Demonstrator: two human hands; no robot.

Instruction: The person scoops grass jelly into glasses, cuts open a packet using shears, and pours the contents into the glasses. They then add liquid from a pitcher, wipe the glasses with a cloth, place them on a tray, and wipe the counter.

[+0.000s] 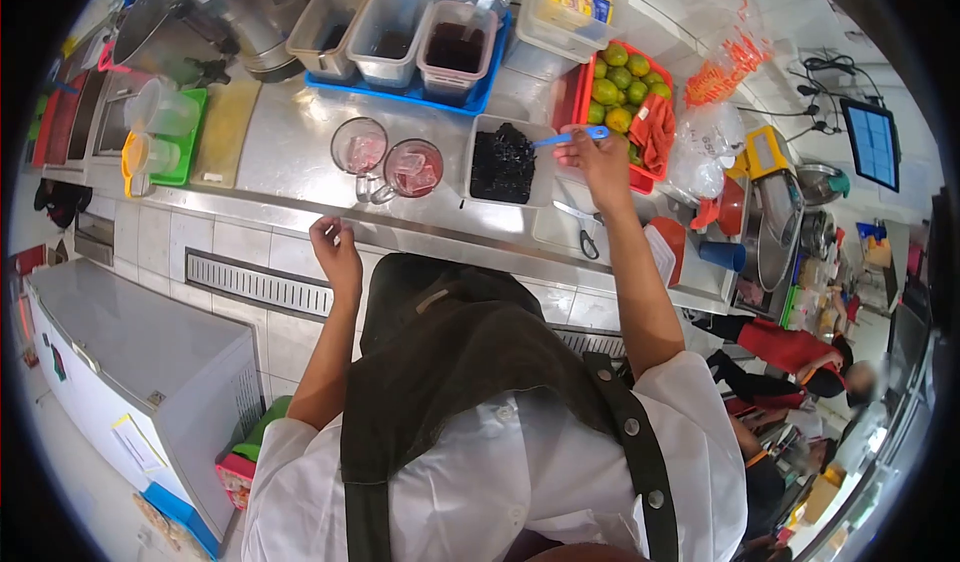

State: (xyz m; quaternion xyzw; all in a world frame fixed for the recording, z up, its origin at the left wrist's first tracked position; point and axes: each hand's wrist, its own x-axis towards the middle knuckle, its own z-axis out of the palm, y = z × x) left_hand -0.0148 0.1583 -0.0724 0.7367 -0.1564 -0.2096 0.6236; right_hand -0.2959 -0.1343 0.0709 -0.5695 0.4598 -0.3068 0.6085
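Note:
My right hand (pixel 597 160) grips the handle of a blue spoon (pixel 555 140), its fingers closed around it. The spoon's far end reaches to the black, shiny, jelly-like pieces (pixel 503 162) in a clear square container (pixel 540 184). Left of that container stand two glass mugs, one (pixel 413 169) with a pink-red drink and ice, the other (pixel 358 148) with paler pink contents. My left hand (pixel 338 252) hovers by the counter's front edge, below the mugs, fingers loosely curled together with nothing visible in them.
A blue tray (pixel 400 98) carries several tubs of dark contents at the back. Green citrus fruit fills a red basket (pixel 570 102) on the right. Scissors (pixel 588 242) lie near the front edge. A white chest freezer (pixel 140 362) stands behind left; people in red are far right.

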